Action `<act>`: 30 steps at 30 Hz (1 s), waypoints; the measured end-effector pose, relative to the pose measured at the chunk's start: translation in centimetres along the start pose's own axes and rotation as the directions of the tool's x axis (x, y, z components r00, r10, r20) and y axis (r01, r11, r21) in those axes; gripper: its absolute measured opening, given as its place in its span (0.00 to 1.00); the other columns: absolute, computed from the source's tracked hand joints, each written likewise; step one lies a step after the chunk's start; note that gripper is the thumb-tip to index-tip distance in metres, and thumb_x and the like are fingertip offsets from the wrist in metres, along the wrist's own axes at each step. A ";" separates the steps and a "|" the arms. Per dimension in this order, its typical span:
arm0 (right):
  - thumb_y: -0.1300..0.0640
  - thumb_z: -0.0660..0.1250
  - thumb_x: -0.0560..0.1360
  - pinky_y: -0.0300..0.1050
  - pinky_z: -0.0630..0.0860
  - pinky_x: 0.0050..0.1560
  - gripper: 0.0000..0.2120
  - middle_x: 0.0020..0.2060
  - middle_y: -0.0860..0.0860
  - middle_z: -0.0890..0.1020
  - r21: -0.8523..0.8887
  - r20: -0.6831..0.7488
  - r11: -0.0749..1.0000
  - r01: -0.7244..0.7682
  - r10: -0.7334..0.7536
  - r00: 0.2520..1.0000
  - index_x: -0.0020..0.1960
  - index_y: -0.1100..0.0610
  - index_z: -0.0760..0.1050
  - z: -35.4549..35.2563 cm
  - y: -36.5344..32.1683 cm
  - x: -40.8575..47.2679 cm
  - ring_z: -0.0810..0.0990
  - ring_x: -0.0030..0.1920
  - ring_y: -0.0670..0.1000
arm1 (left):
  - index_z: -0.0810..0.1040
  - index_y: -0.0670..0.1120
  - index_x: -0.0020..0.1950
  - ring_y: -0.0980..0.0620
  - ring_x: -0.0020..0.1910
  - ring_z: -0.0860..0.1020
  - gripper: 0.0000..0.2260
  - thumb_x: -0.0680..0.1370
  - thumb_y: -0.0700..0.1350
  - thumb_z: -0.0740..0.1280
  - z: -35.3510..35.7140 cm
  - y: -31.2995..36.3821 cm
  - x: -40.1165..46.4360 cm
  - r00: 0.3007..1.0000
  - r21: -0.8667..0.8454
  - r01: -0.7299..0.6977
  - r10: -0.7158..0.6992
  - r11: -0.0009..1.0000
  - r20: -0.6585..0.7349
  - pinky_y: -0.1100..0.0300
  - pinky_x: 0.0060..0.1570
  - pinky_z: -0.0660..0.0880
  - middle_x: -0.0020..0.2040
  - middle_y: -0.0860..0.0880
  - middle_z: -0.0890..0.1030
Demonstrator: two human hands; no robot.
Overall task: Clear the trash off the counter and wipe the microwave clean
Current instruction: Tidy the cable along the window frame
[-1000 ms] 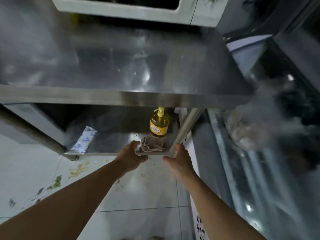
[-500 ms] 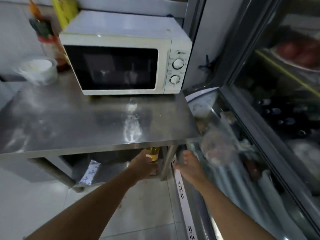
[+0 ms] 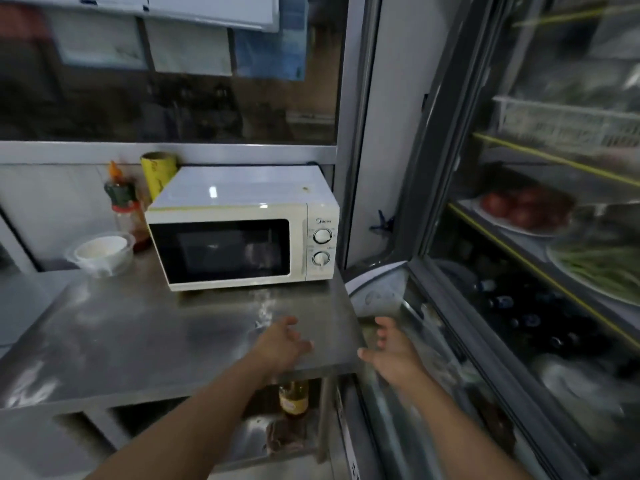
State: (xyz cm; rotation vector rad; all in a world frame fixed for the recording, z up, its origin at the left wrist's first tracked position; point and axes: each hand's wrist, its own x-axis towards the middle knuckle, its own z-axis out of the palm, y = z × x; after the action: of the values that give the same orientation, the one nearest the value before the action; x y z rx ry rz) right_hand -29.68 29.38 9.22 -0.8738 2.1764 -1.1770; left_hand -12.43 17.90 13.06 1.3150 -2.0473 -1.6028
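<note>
A white microwave (image 3: 242, 237) with a dark door and two dials stands at the back of the steel counter (image 3: 121, 341). My left hand (image 3: 282, 342) hovers over the counter's front right corner, fingers relaxed, holding nothing. My right hand (image 3: 393, 353) hangs just past the counter's right edge, fingers spread and empty. On the lower shelf lies a brown cloth (image 3: 285, 434) in front of a yellow bottle (image 3: 293, 396).
A clear tub holding a white bowl (image 3: 102, 252) sits left of the microwave, with a red sauce bottle (image 3: 130, 216) and a yellow roll (image 3: 157, 173) behind. A glass-fronted display fridge (image 3: 519, 306) stands close on the right.
Both hands rose from the lower shelf, near the cloth, to counter height. The view lifted from the shelf to the microwave.
</note>
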 end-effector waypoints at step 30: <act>0.52 0.73 0.70 0.44 0.69 0.60 0.36 0.69 0.53 0.68 0.022 -0.142 0.996 0.092 -0.088 0.986 0.72 0.51 0.59 -1.8 -14.4 17.7 0.70 0.66 0.52 | 0.68 0.50 0.67 0.50 0.60 0.73 0.24 0.73 0.48 0.71 -11.4 15.5 19.7 0.881 0.309 -0.408 0.460 0.859 -0.115 0.60 0.54 0.69 0.63 0.50 0.75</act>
State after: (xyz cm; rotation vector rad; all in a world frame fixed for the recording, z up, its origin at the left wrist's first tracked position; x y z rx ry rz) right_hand -38.36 11.28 20.13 -0.9097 2.2457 -1.3475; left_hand -24.03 -4.39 24.22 0.9304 -2.2967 -0.9877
